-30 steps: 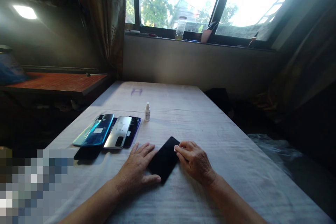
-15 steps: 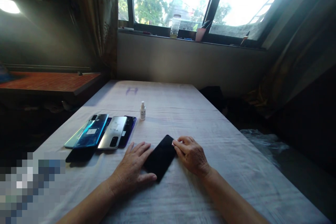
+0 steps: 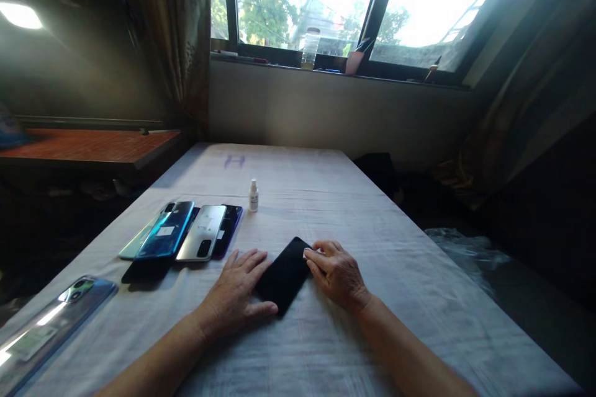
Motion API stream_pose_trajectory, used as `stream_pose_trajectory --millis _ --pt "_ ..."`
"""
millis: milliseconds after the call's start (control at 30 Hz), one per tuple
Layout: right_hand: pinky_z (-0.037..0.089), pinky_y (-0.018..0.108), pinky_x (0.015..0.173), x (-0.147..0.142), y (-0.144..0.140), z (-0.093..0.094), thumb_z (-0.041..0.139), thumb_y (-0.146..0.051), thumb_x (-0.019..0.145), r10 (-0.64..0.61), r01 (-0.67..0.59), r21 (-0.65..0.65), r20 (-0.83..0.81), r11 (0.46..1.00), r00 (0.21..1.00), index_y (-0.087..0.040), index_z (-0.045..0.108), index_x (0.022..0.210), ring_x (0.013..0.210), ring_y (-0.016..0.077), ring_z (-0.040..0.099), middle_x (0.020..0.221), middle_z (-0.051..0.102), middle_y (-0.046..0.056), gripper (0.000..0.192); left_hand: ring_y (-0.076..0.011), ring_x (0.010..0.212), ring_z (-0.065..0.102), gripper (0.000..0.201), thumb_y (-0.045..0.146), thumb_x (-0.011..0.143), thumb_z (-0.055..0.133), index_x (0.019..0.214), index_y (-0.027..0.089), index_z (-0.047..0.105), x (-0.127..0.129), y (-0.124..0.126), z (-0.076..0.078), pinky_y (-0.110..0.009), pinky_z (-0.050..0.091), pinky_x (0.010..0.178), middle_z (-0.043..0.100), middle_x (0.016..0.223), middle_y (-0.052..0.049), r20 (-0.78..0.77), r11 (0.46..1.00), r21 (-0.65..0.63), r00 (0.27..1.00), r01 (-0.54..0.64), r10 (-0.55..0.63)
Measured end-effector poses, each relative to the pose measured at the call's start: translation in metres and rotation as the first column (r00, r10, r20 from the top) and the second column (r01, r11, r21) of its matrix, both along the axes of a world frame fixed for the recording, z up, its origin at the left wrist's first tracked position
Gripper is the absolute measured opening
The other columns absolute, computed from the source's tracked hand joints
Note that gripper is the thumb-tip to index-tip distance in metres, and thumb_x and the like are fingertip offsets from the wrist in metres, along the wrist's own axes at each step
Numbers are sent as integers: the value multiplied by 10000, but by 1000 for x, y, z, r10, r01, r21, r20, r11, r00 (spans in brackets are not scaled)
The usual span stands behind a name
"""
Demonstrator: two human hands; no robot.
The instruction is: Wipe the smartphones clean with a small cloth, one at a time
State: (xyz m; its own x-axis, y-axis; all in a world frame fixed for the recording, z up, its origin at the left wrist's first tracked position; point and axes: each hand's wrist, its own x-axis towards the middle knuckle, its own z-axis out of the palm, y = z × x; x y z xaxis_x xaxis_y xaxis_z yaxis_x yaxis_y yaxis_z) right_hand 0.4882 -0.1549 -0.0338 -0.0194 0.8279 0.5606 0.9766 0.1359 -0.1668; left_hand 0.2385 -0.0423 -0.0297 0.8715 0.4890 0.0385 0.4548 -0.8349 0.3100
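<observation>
A smartphone (image 3: pixel 284 276) with a black, dark screen lies face up on the white-covered table, slanted between my hands. My left hand (image 3: pixel 239 290) rests at its left side with fingers spread, the thumb along the lower edge and the fingertips by the left edge. At the phone's upper right edge, my right hand (image 3: pixel 338 273) has its fingers pinched on a small white wipe (image 3: pixel 306 253), mostly hidden under the fingertips. Beyond the left hand stands a small white bottle (image 3: pixel 253 196), upright and capped.
Several phones lie left: a blue one (image 3: pixel 162 242), a silver one (image 3: pixel 202 232), a dark purple-edged one (image 3: pixel 229 232). Another shiny phone (image 3: pixel 51 329) is at the lower left. A wooden shelf (image 3: pixel 88 146) flanks the cloth-covered table (image 3: pixel 298 180); crumpled plastic (image 3: pixel 465 251) lies beyond its right edge.
The camera view has shifted very slightly. Both hands keep nearly the same places on the phone. The lower-left phone, pixelated earlier, now shows clearly.
</observation>
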Motion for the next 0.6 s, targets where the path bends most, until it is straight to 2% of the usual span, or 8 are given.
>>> stream_pose_trajectory --millis 100,267,467,600 --pt "524 330 825 0 1 1 575 -217 943 9 -9 -5 6 1000 1000 -255 768 1034 923 222 618 1025 685 82 217 -377 1454 366 837 641 780 737 1474 240 496 0 0 0 -635 180 1193 466 1543 -155 -4 1000 -4 1000 0 0" --pt "531 349 818 9 3 -2 582 -233 943 -103 103 -3 29 995 994 -246 777 1051 939 239 628 1036 691 98 223 -372 1451 372 813 639 791 720 1474 262 492 -1 1 0 -634 174 1191 470 1544 -146 11 1000 -4 1000 13 -13" --pt "530 351 862 -2 1 0 575 -220 937 5 -4 -33 12 999 1000 -258 760 1067 974 235 624 1079 685 88 230 -381 1453 365 805 614 794 726 1468 236 499 -1 -1 4 -649 182 1183 467 1541 -163 8 1000 -13 1000 15 -15" --pt "534 360 851 0 4 -1 578 -232 943 -44 45 -36 31 998 999 -269 764 1077 975 242 625 1083 690 93 232 -380 1455 362 804 597 787 741 1466 235 503 0 -2 5 -644 180 1188 462 1545 -161 1 1000 -17 1000 6 -6"
